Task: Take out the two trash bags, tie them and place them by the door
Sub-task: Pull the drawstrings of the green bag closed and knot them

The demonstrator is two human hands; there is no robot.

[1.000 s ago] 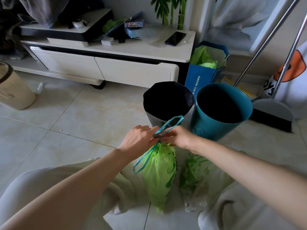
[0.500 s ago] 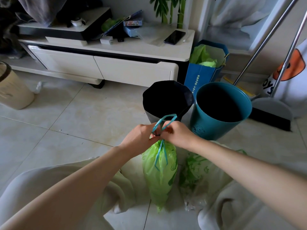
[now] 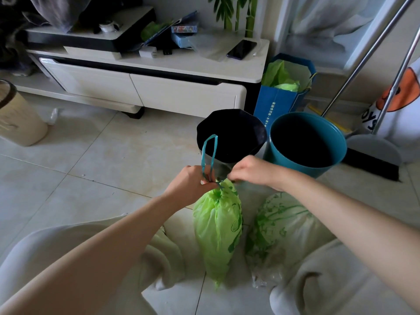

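Green crinkly plastic trash bag (image 3: 217, 226) is standing on the pale glossy floor tiles (image 3: 109, 160) right between the person's knees, neck cinched shut. Compared with a second ago the hands have pulled apart: they were bunched together over the knot, and now the teal drawstring (image 3: 209, 153) sticks up in a tall loop from the left hand (image 3: 189, 186), which pinches its base, while the right hand (image 3: 251, 170) has slid off to the right, fingers curled and pinching what looks like the other end of the string. I'd say the knot is getting tightened, so the first bag is pretty much tied.

Just beside it, on the right, the second bag, a clear one with green leaf print (image 3: 277, 226), slumps on the floor against the person's leg; can't tell if it's tied yet. Neither bag is by a door, and no door shows.

Behind the hands there's a bin lined with black plastic (image 3: 231, 133) and a round teal plastic bin (image 3: 306, 142), touching or almost. Further back: a blue paper bag stuffed with green plastic (image 3: 281, 96), a low white TV cabinet (image 3: 159, 87) with a dark phone (image 3: 241, 49) on top, a grey broom and dustpan (image 3: 375, 146) on the right, and a beige bin (image 3: 18, 119) off at the left edge.
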